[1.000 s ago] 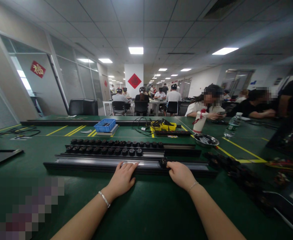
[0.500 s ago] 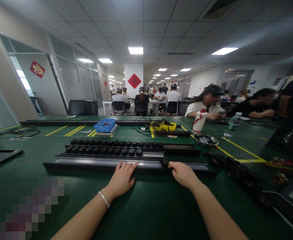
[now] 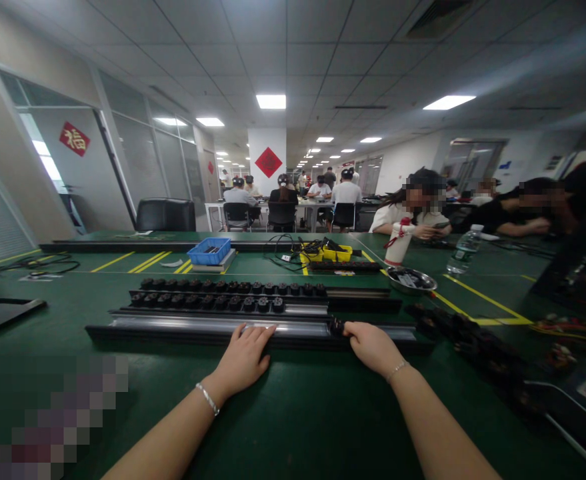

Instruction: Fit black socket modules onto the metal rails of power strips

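My left hand [image 3: 245, 353] rests with its fingers spread on the front edge of a long black channel rail [image 3: 183, 327] that has a shiny, light inside. At the rail's right part, my right hand [image 3: 373, 347] pinches a small black round module [image 3: 337, 326], which sits in the channel. Its fingertips are partly hidden. Just behind lies a second rail [image 3: 307, 310] carrying a row of similar black round modules [image 3: 235, 303]. Farther back, another rail [image 3: 363, 293] bears a further row, with its right end uncovered.
Beyond the rails are a blue bin [image 3: 209, 252], yellow bins [image 3: 337, 253], a metal bowl [image 3: 411, 281], a white cup [image 3: 397, 247] and a water bottle [image 3: 465, 250]. A pile of black parts [image 3: 487, 353] lies at right. Co-workers sit across the green table [image 3: 293, 413].
My right hand has moved slightly to the right along the rail together with the black module. My left hand has stayed in place.
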A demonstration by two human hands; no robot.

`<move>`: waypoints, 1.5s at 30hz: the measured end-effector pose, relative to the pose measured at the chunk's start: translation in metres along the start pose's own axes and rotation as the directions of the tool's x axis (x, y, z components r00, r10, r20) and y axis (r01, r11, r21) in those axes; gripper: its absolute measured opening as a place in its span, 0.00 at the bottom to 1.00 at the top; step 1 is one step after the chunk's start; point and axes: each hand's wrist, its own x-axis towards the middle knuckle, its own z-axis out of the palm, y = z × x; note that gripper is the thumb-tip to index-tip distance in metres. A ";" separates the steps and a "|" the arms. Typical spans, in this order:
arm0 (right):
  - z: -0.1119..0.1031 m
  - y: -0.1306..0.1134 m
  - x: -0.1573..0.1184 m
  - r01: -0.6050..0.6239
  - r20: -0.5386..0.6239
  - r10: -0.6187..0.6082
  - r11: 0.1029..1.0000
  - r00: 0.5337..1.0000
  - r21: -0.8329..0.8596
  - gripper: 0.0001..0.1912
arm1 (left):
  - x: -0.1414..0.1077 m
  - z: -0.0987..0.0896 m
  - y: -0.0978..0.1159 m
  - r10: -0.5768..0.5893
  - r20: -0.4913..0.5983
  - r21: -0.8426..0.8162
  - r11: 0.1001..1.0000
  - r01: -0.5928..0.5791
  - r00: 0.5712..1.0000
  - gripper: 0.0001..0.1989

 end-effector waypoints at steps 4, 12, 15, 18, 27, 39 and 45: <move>0.000 0.005 0.000 -0.033 -0.004 0.033 0.999 0.999 0.021 0.14 | 0.000 0.000 0.000 0.000 0.003 0.005 1.000 0.000 1.000 0.30; -0.005 0.006 -0.001 -0.065 0.011 0.064 0.997 0.998 0.044 0.14 | 0.000 -0.001 0.000 0.008 0.001 0.012 1.000 -0.008 1.000 0.29; -0.006 0.009 -0.002 -0.076 0.008 0.075 0.995 0.997 0.063 0.14 | 0.000 -0.001 0.000 0.006 0.002 0.005 1.000 -0.006 1.000 0.30; -0.004 0.010 -0.002 -0.093 -0.009 0.094 0.992 0.996 0.084 0.12 | 0.000 -0.001 0.000 0.007 -0.001 0.000 1.000 -0.007 1.000 0.30; 0.021 -0.006 0.006 -0.228 -0.339 0.247 0.969 0.908 0.094 0.15 | 0.000 0.002 -0.001 0.017 -0.031 0.017 1.000 -0.016 0.999 0.29; 0.020 -0.018 0.007 -0.329 -0.241 0.347 0.937 0.906 0.113 0.15 | -0.001 0.002 -0.002 0.015 -0.016 0.017 1.000 -0.015 1.000 0.29; 0.020 -0.019 0.008 -0.381 -0.227 0.392 0.920 0.892 0.093 0.18 | 0.000 0.003 -0.002 0.023 -0.029 0.022 1.000 -0.022 0.999 0.29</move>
